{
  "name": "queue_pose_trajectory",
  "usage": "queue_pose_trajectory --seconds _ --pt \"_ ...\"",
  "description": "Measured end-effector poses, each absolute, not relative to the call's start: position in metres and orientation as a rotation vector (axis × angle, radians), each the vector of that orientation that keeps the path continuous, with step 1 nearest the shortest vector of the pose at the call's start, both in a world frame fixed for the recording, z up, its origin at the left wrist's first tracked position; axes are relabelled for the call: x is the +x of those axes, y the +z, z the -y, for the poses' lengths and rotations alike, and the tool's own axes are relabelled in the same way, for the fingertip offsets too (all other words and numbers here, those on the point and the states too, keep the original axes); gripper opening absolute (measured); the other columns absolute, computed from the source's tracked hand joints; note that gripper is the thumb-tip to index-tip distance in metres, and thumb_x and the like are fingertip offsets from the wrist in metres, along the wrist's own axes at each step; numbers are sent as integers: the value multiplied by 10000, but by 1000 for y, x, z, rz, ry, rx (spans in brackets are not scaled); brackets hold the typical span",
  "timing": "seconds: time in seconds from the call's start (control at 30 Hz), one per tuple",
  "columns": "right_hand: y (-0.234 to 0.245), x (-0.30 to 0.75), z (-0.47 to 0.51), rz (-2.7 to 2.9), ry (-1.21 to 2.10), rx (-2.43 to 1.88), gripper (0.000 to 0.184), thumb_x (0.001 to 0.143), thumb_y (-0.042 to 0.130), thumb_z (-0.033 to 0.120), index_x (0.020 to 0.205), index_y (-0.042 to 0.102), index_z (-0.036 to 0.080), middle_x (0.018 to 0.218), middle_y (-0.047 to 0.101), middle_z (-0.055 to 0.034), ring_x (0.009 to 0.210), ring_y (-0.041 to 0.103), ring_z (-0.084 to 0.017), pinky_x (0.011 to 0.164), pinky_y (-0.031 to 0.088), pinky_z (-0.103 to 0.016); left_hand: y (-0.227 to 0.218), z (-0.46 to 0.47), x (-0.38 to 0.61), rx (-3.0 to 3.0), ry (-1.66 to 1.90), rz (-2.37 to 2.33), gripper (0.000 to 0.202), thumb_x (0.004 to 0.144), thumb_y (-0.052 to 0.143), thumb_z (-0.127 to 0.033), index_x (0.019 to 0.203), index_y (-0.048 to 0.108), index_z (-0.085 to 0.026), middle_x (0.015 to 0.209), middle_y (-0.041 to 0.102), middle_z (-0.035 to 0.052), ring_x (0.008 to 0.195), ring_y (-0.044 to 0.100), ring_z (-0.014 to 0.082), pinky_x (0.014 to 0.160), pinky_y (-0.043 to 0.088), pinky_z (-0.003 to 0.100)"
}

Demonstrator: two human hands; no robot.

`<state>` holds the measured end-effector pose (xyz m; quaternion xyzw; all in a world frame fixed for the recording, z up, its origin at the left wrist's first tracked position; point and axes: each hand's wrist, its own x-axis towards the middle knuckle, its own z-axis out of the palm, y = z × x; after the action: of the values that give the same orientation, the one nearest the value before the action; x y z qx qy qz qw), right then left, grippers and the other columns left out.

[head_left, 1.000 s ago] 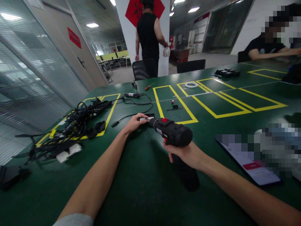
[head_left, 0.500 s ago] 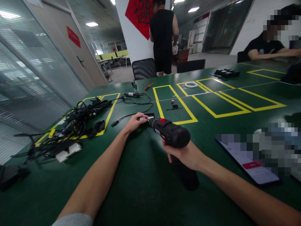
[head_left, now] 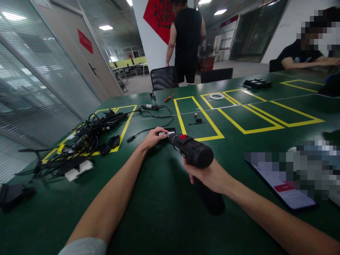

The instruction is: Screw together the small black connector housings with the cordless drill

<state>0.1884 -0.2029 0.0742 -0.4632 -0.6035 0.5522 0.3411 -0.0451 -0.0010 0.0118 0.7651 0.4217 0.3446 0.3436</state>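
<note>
My right hand [head_left: 209,174] is wrapped round the grip of a black cordless drill [head_left: 192,151] with a red switch, its nose pointing away from me. The drill's tip meets a small black and silver part [head_left: 166,132] lying on the green table [head_left: 164,212]. My left hand [head_left: 154,137] pinches that part and presses it onto the table. A thin black cable [head_left: 148,129] runs from the part toward the left.
A tangle of black cables and adapters [head_left: 87,136] lies at the left. A phone [head_left: 281,186] rests at the right. A tape roll [head_left: 216,96], a red screwdriver [head_left: 168,98] and black parts [head_left: 256,83] lie farther back. One person stands behind a chair [head_left: 163,78]; another sits at far right.
The standing person in black has walked right and turned behind the chair. My hands and the drill have barely moved, staying on the small part.
</note>
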Motion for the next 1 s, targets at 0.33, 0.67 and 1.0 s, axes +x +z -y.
queue_pose_trajectory --seconds 0.33,0.67,1.0 --pt "74 190 203 1531 1471 -1214 144 790 587 236 906 523 179 607 577 24 557 594 -163 604 457 -332 10 -1 -47 1996 899 -1067 300 730 686 -366 954 721 -170 1108 645 76 1059 589 244 981 434 395" --pt "72 190 202 1494 1450 -1222 195 770 604 249 930 519 179 644 574 28 535 593 -157 608 467 -345 10 2 -43 1974 883 -1106 325 720 701 -399 951 703 -170 1061 654 70 962 597 222 900 458 369" --pt "72 192 201 1550 1419 -1232 135 794 586 232 906 539 175 597 581 24 544 595 -160 623 466 -342 9 -1 -46 1978 862 -1128 313 731 688 -386 967 698 -181 1073 654 68 1030 589 245 960 433 398"
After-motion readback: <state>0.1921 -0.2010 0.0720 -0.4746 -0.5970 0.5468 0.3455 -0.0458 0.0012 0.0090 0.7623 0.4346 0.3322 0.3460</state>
